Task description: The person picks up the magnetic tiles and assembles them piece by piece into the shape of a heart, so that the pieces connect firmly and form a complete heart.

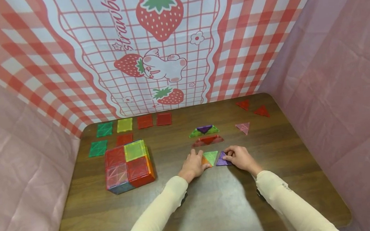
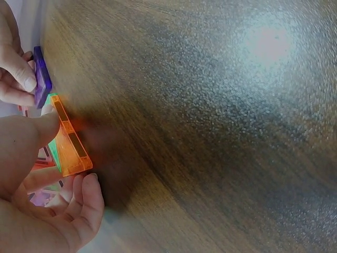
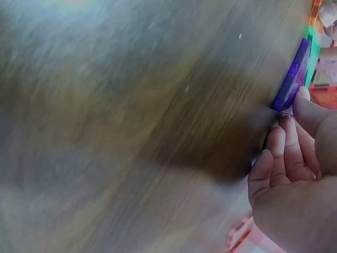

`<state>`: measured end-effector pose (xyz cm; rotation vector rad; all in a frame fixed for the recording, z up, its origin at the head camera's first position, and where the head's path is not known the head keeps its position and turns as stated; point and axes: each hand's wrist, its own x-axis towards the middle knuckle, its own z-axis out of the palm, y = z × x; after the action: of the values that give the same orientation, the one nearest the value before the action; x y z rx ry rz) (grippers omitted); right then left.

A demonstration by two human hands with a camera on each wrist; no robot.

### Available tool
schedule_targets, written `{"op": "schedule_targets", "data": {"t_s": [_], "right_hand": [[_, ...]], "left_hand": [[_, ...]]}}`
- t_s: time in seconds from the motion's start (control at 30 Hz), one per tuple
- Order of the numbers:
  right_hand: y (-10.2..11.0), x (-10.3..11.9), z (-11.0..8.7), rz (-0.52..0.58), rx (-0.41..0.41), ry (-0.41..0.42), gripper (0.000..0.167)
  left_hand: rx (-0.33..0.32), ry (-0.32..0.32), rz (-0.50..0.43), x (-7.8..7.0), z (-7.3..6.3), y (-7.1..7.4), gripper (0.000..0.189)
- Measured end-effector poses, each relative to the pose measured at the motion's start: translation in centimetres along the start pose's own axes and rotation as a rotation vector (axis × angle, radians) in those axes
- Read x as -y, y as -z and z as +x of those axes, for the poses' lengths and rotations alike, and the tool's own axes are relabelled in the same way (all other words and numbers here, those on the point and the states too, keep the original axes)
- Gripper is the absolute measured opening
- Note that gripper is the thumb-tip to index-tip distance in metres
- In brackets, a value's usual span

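Observation:
My left hand [image 1: 194,164] pinches an orange triangular magnetic tile [image 2: 71,145] between thumb and fingers, near the middle of the table. A green triangular tile [image 1: 211,157] lies against the orange one, point down. My right hand [image 1: 239,157] pinches a purple triangular tile [image 1: 222,160] at its right side. In the head view a narrow gap shows between the purple and green tiles. Just beyond the hands stand a red trapezoid of tiles [image 1: 200,142] and a green one [image 1: 194,132] with a purple triangle [image 1: 204,129] in its middle.
To the left sits a boxy block of coloured square tiles [image 1: 140,169]. Behind it lie loose squares, including green [image 1: 104,129], yellow [image 1: 124,124] and red [image 1: 164,119]. Two red triangles [image 1: 262,111] and a pink triangle [image 1: 243,128] lie at back right. Fabric surrounds the wooden table [image 1: 278,202].

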<state>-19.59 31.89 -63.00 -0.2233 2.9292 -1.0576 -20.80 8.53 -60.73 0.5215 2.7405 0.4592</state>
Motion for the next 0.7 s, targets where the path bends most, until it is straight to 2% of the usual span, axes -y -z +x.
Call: {"op": "schedule_targets", "data": {"t_s": [0.23, 0.37, 0.5, 0.7], "right_hand": [[-0.5, 0.47, 0.17, -0.001, 0.003, 0.018, 0.024], [-0.59, 0.53, 0.12, -0.002, 0.008, 0.044, 0.026], [-0.62, 0.52, -0.13, -0.003, 0.019, 0.068, 0.033], [-0.77, 0.52, -0.34, -0.05, 0.061, 0.107, 0.049]], "left_hand": [[0.003, -0.009, -0.014, 0.1, -0.12, 0.17, 0.062], [0.017, -0.019, -0.021, 0.23, -0.04, 0.2, 0.067], [0.028, -0.019, -0.018, 0.33, -0.01, 0.1, 0.074], [-0.011, -0.029, 0.002, 0.08, -0.24, -0.16, 0.067]]}}
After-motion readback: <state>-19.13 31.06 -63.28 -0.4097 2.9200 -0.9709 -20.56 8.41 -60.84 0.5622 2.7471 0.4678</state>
